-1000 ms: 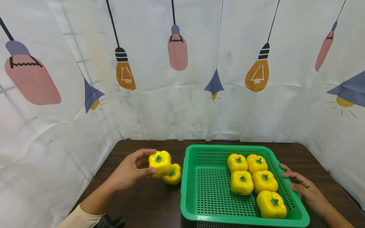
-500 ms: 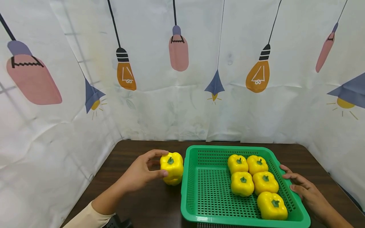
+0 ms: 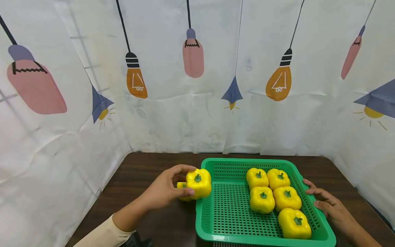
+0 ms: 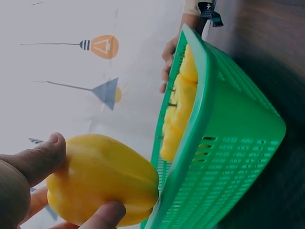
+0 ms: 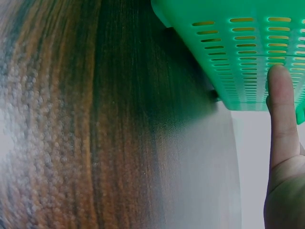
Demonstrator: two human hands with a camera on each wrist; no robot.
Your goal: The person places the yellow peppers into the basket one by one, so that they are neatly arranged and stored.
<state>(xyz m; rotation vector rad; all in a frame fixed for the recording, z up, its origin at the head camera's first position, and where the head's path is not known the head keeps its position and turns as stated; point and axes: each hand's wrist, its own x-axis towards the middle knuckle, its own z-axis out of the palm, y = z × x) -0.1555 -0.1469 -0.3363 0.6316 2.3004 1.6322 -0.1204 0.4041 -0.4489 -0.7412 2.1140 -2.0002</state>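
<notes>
My left hand [image 3: 165, 187] grips a yellow bell pepper [image 3: 199, 183] between thumb and fingers, over the left rim of the green basket [image 3: 203, 219]. In the left wrist view the held pepper [image 4: 102, 179] overlaps that rim. Partly hidden behind my left hand, another yellow bell pepper [image 3: 181, 185] sits on the table just left of the basket. Over on the right side, my right hand [image 3: 331, 206] touches the basket's rim with relaxed fingers. The right wrist view shows one straight finger [image 5: 282, 114] against the outer wall. Several yellow bell peppers [image 3: 287, 197] stand grouped in the basket's right half.
The basket stands on a dark wood-grain table [image 3: 163, 226]. Behind and beside the table hangs a white curtain [image 3: 172, 120] printed with lamps and bulbs. The basket's left half shows bare mesh floor [image 3: 231, 206].
My left hand has carried the bell pepper rightward, from beside the basket to over its left rim, passing in front of the other pepper. My right hand has stayed at the basket's right side.
</notes>
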